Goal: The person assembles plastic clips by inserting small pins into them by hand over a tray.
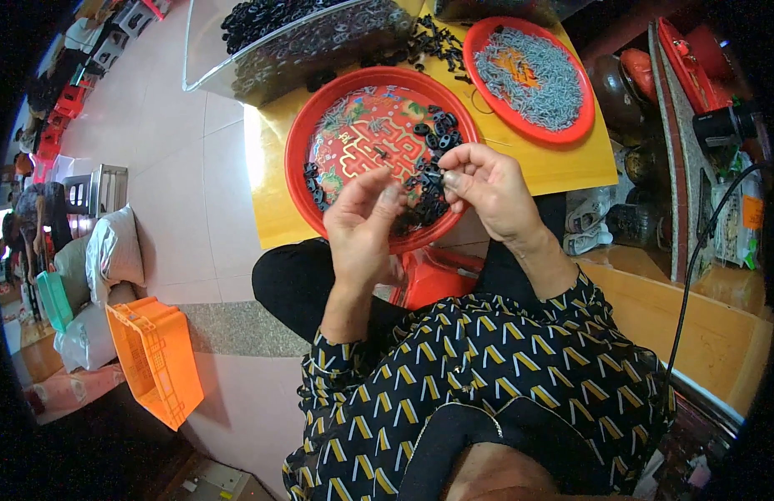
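Observation:
Both my hands are over a round red tray (297, 138) with a colourful patterned bottom. My left hand (362, 221) is above its near middle, fingers curled in and thumb close to the forefinger; whatever lies between them is hidden. My right hand (495, 196) pinches a small dark part at the tray's right edge, its shape mostly covered by the fingertips. Small black oval plastic pieces (441, 129) are heaped along the tray's right side, and more black pieces (314, 188) lie at its left. Thin grey screws (341, 108) are scattered near the far left rim.
A second red tray (479, 79) holds many grey screws (537, 92). Behind stands a clear bin (262, 71) of black pieces, beside loose black parts (441, 42) on the yellow tabletop (570, 163). An orange crate (157, 359) sits on the floor at left. A black cable (694, 259) hangs at right.

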Available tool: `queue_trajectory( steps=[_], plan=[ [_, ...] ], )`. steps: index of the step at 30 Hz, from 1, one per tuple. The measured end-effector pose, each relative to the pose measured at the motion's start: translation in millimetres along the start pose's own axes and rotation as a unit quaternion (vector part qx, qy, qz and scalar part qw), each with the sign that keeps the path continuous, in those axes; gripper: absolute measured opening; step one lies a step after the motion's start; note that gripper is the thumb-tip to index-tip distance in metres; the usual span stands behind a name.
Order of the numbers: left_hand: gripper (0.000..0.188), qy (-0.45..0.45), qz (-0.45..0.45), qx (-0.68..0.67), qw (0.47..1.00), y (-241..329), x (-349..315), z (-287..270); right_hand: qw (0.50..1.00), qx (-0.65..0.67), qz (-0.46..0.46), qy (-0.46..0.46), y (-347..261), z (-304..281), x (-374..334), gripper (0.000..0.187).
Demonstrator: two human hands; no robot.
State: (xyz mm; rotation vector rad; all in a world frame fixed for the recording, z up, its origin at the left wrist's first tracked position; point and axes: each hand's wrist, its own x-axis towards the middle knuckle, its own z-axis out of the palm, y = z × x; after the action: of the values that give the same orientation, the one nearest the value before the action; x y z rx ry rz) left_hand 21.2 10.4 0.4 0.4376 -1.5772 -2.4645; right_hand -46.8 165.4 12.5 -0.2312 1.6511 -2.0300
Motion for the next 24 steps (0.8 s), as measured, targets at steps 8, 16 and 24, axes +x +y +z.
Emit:
queue_trajectory(
  steps=[8, 16, 24],
  plan=[
    [0.020, -0.131, 0.345, 0.517, 0.773, 7, 79, 19, 0.996, 0.093, -0.012, -0.002, -7, -15, 7, 0.013],
    [0.017, -0.191, 0.273, 0.592, 0.734, 2, 93, 32, 0.996, 0.078, 0.042, -0.003, -8, -20, 4, 0.008],
    [0.022, -0.109, -0.099, -0.018, 0.989, 15, 34, 0, 0.996, 0.057, 0.052, -0.039, -11, -8, 6, 0.014]
  ],
)
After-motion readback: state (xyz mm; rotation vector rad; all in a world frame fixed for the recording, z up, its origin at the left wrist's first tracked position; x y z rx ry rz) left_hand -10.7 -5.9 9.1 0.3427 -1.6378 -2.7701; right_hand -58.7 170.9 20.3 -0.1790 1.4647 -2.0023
